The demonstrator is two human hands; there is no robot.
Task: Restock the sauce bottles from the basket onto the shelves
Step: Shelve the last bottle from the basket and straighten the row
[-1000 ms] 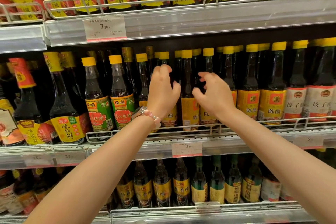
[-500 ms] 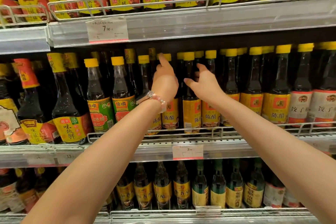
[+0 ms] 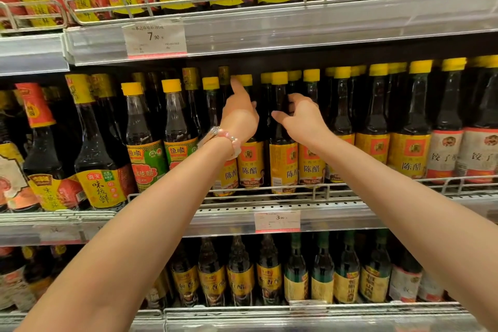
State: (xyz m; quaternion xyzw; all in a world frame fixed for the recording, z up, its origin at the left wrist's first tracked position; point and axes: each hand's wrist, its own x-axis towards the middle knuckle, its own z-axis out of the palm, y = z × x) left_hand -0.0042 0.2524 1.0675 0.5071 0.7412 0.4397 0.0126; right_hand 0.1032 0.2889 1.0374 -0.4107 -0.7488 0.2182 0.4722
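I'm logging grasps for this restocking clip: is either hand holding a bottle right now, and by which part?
Neither clearly. The left hand and right hand reach among the yellow-capped vinegar bottles at neck height, fingers spread; no closed hold shows.

The sauce bottles (image 3: pixel 282 132) look like dark glossy glass or clear plastic, which cannot be told apart, with smooth yellow plastic caps (image 3: pixel 279 78) and shiny printed paper labels (image 3: pixel 283 167). The shelf (image 3: pixel 231 207) is matt perforated metal fronted by white coated wire rails (image 3: pixel 269 190). Price tags (image 3: pixel 277 221) are paper behind clear glossy plastic strips. A smooth beaded bracelet (image 3: pixel 229 140) gleams on the wrist
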